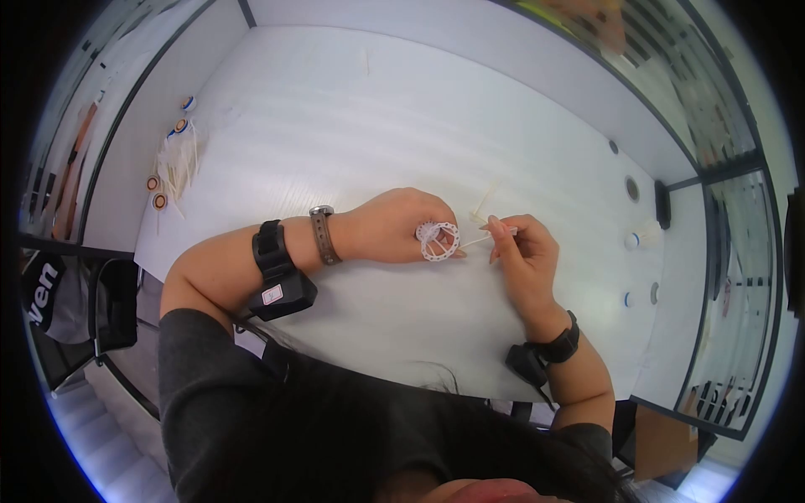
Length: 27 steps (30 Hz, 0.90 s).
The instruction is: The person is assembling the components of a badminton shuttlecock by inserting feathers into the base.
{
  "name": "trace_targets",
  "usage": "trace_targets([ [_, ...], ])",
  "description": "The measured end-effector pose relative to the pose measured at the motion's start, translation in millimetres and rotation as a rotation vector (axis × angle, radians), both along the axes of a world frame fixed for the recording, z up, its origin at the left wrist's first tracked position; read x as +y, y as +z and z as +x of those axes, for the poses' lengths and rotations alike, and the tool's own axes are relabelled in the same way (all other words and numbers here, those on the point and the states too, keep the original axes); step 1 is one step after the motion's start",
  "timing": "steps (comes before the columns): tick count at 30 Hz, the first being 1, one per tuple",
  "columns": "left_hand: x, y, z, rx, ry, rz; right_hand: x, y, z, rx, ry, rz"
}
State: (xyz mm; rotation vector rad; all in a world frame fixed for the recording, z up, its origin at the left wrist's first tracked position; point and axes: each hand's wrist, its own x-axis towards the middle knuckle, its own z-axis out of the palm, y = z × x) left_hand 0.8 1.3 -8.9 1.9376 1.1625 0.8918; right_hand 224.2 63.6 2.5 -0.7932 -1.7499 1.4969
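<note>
My left hand [402, 225], a watch on its wrist, is closed around a small white openwork ring piece [442, 243] with a row of holes along its rim. The ring faces up toward the camera by my thumb and forefinger. To its right, my right hand [528, 251] pinches a thin white stick [478, 241] between thumb and fingers. The stick's other end points at the ring and overlaps its edge in this view. Just beyond my right fingertips lies a thin pale strip [482, 205] on the white table [360, 126].
At the left, a heap of pale thin strips [176, 163] lies with several round brown-centred pieces [159, 201]. A shuttlecock [640, 239] lies at the right, with a small blue-banded piece [627, 299] nearer me. Low partition walls [579, 109] border the table.
</note>
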Motion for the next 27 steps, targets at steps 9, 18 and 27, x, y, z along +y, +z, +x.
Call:
trace_targets([
  [9, -1, 2, 1, -0.082, 0.013, -0.025, 4, 8, 2, 0.082, 0.106, -0.121],
  [18, 0, 1, 0, -0.045, -0.03, -0.004, 0, 0, 1, -0.1, 0.11, 0.054],
  [27, -1, 0, 0, -0.065, -0.064, 0.015, -1, 3, 2, -0.146, 0.159, 0.033],
])
